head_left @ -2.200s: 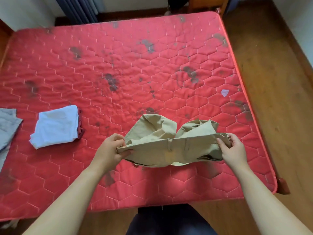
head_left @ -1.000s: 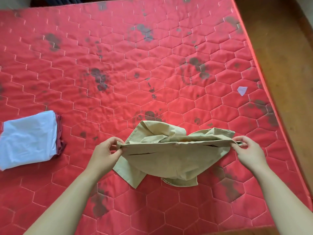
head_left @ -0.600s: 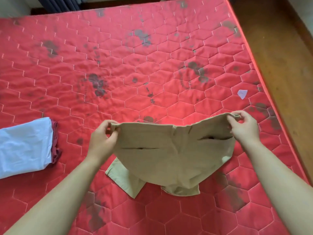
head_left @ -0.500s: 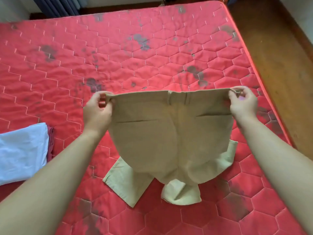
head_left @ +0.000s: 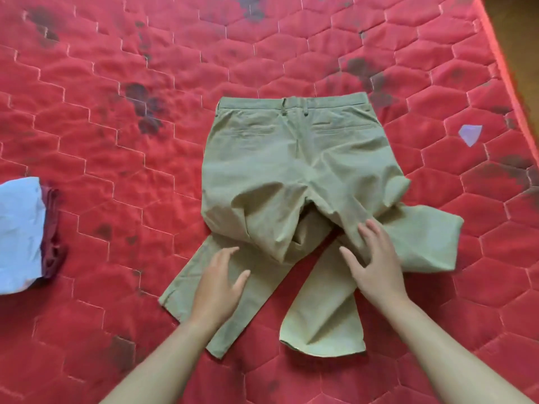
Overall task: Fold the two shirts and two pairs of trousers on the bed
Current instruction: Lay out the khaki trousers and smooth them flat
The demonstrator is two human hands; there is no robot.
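Khaki trousers [head_left: 294, 158] lie on the red quilted mattress [head_left: 116, 112], waistband at the far end and back pockets facing up. The seat is spread flat, while the legs are bunched and doubled under it toward me. My left hand [head_left: 217, 290] rests with straight fingers on the left leg. On the crumpled right leg lies my right hand [head_left: 373, 263], fingers spread, just below the crotch. At the left edge sits a folded stack: a light blue shirt [head_left: 19, 234] on top of a maroon garment [head_left: 52, 231].
A small pale scrap [head_left: 469, 134] lies on the mattress to the right of the trousers. The mattress edge and the wooden floor [head_left: 525, 30] run along the far right. Dark stains mark the quilt.
Both hands let go of the waistband, which they had held up; the trousers now lie flat on the mattress. The hands have come down onto the legs.
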